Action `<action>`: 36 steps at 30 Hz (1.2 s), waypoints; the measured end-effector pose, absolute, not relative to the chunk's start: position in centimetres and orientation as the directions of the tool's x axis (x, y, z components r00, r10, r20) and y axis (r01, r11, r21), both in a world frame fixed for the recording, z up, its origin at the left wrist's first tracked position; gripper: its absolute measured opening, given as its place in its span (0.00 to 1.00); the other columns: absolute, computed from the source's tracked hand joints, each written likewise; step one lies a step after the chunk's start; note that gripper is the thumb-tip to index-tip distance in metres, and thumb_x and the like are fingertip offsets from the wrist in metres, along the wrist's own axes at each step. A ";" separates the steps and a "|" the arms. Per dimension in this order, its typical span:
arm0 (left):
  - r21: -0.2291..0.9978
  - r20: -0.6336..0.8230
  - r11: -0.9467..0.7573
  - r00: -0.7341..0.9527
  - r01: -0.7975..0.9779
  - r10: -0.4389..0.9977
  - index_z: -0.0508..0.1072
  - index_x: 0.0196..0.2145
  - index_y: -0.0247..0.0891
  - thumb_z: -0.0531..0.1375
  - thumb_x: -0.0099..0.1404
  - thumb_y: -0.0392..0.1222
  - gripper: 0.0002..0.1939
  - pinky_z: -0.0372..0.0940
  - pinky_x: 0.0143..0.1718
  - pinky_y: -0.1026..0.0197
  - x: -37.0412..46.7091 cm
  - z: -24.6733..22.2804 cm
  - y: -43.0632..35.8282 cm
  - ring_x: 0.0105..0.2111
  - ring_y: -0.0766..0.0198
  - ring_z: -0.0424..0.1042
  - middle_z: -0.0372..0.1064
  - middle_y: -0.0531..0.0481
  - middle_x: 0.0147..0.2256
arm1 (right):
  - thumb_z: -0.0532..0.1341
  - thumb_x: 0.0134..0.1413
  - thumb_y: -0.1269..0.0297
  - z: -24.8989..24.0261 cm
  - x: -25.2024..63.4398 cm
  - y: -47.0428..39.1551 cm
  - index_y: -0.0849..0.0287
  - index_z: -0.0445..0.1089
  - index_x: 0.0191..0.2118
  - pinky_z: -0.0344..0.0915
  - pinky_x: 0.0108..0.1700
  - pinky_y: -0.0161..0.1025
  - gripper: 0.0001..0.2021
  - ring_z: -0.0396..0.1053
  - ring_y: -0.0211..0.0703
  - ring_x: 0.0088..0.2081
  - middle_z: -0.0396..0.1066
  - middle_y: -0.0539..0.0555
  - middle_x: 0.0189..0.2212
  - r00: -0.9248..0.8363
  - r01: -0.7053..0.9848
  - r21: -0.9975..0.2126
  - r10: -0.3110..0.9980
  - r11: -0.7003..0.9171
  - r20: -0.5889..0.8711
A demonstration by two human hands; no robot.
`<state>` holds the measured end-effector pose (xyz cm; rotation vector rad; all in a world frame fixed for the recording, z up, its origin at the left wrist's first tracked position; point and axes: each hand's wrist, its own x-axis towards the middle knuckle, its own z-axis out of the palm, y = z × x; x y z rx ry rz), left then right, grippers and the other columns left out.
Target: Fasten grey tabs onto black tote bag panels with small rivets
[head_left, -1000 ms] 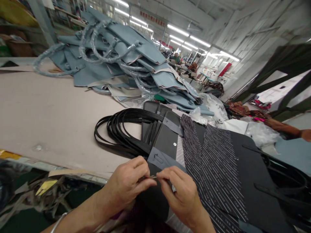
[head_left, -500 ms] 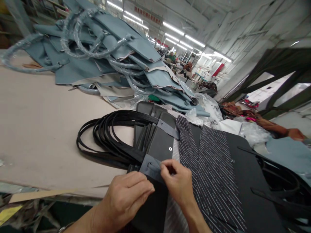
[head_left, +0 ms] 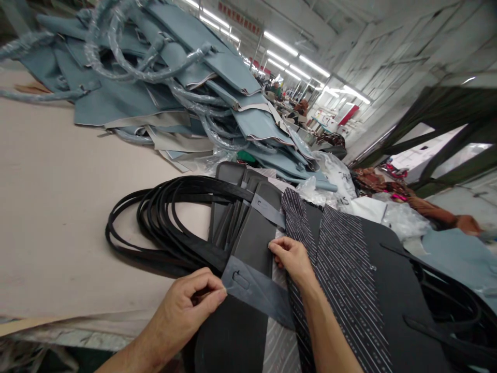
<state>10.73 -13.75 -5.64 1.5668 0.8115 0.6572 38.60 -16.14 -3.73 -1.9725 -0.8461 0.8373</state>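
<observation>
A stack of black bag panels (head_left: 254,233) with looped black straps (head_left: 166,223) lies in front of me. Grey translucent strips (head_left: 267,210) cross the top panel, the nearer strip (head_left: 260,285) over a strap end. My left hand (head_left: 194,311) is pinched at that strip's left edge; what its fingertips hold is too small to make out. My right hand (head_left: 291,256) is pinched above the panel's right edge, its fingertips near a spot where nothing held can be made out. Striped lining (head_left: 345,259) spreads to the right.
Blue-grey bag pieces (head_left: 128,98) with plastic-wrapped handles are heaped at the back left of the beige table (head_left: 70,207). Clear plastic bags (head_left: 334,176) lie behind the panels. More black straps (head_left: 450,300) are at the right.
My hands have moved apart: the left down and left, the right up and right. The near strip shows more fully, and the white round mark on the panel is now out of sight.
</observation>
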 end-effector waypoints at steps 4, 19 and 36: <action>0.990 -0.047 -0.043 0.600 0.135 0.799 0.75 0.26 0.37 0.58 0.65 0.49 0.15 0.57 0.27 0.65 10.7 -5.2 -13.8 0.26 0.65 0.65 0.65 0.52 0.26 | 0.72 0.36 0.52 -4.5 40.1 -16.0 0.59 0.67 0.37 0.53 0.12 0.32 0.24 0.58 0.36 0.11 0.63 0.42 0.12 0.571 0.291 -0.809 0.771 -0.511 -0.281; 0.939 -0.139 0.308 0.644 -0.157 0.752 0.77 0.33 0.34 0.62 0.62 0.51 0.15 0.55 0.25 0.67 8.2 -3.5 -13.8 0.23 0.69 0.57 0.63 0.54 0.24 | 0.64 0.58 0.62 1.9 24.1 -15.8 0.60 0.76 0.45 0.69 0.42 0.42 0.11 0.75 0.50 0.40 0.72 0.59 0.43 0.122 0.974 -0.184 0.991 -0.130 -0.051; 0.829 0.317 -0.514 0.570 0.221 0.758 0.82 0.39 0.48 0.62 0.65 0.45 0.08 0.69 0.39 0.70 1.2 3.3 -12.5 0.38 0.63 0.77 0.78 0.54 0.38 | 0.60 0.49 0.45 14.4 41.9 -26.4 0.54 0.73 0.30 0.60 0.25 0.38 0.17 0.67 0.43 0.24 0.73 0.51 0.24 0.521 0.818 -0.462 0.784 -0.344 0.339</action>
